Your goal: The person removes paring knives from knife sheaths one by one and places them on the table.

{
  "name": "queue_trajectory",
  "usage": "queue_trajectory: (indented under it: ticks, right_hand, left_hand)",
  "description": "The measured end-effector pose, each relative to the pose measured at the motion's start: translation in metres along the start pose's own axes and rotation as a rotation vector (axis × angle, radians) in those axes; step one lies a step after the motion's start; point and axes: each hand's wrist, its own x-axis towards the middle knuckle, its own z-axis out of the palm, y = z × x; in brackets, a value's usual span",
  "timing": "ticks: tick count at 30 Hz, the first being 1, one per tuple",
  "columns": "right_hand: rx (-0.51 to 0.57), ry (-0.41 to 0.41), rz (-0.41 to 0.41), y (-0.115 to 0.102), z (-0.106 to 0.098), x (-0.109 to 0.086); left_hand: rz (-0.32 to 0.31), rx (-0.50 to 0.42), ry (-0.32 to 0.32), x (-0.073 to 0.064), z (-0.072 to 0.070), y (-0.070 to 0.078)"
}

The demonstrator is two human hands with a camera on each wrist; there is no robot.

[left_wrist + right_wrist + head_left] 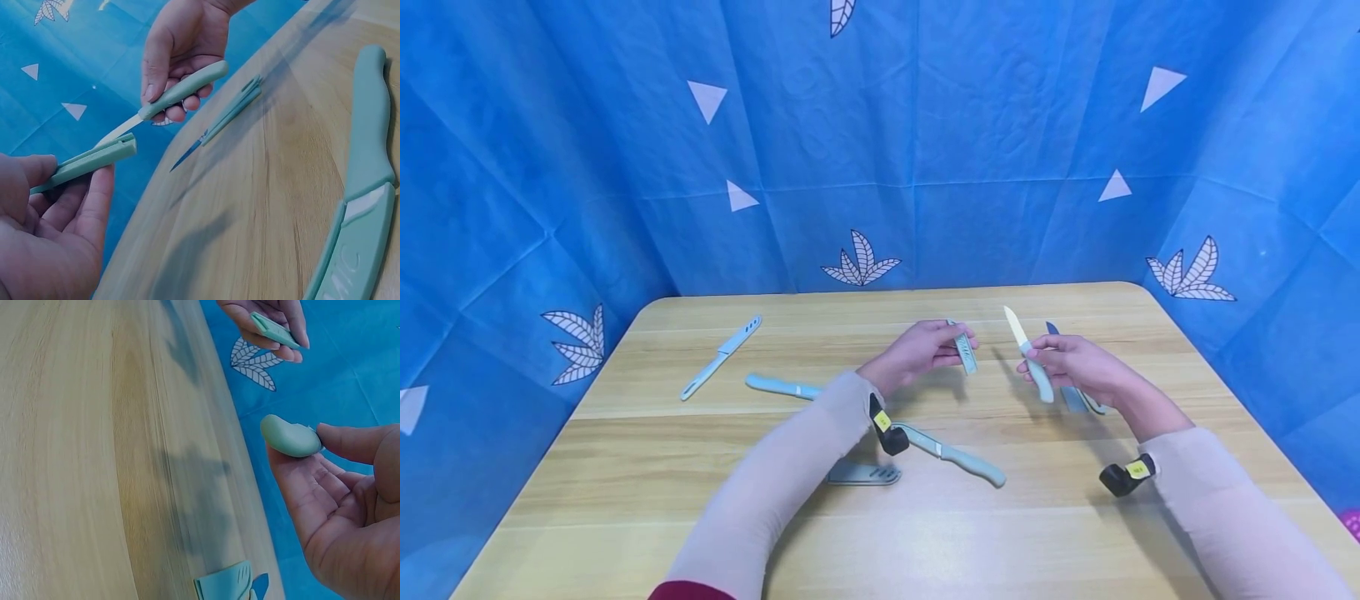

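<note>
My left hand holds a light green blade sheath between thumb and fingers, above the table. In the left wrist view the sheath's slotted end faces the other hand. Opposite it, my right hand pinches a paring knife by its green handle, its cream blade bare and pointing away. From the left wrist, the blade runs partly behind the sheath; whether they touch, I cannot tell. In the right wrist view the knife shows only its handle. Below the right hand lies a green piece with a dark pointed blade.
On the wooden table lie a sheathed knife at far left, a second knife partly behind the left arm, another sheathed knife in front, and a slotted sheath near the left sleeve. A blue curtain surrounds the table.
</note>
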Motion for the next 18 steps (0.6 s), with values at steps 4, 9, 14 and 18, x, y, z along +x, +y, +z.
queue_trajectory:
  ticks: [4,9,14,18]
  right_hand:
    - [0.007,0.006,0.007,0.001,-0.002,-0.001]
    - [0.006,0.014,0.013,0.001,-0.003,-0.001]
    - [-0.007,0.017,0.015,0.003,-0.005,-0.002]
    - [-0.013,0.018,0.016,0.005,-0.007,-0.003]
  left_hand:
    - [0.001,-0.011,0.000,0.004,0.003,-0.002]
    - [0.003,-0.001,-0.016,0.008,0.006,-0.005]
    - [0.006,-0.020,-0.019,0.014,0.010,-0.009]
    - [0.004,-0.035,-0.012,0.019,0.013,-0.012]
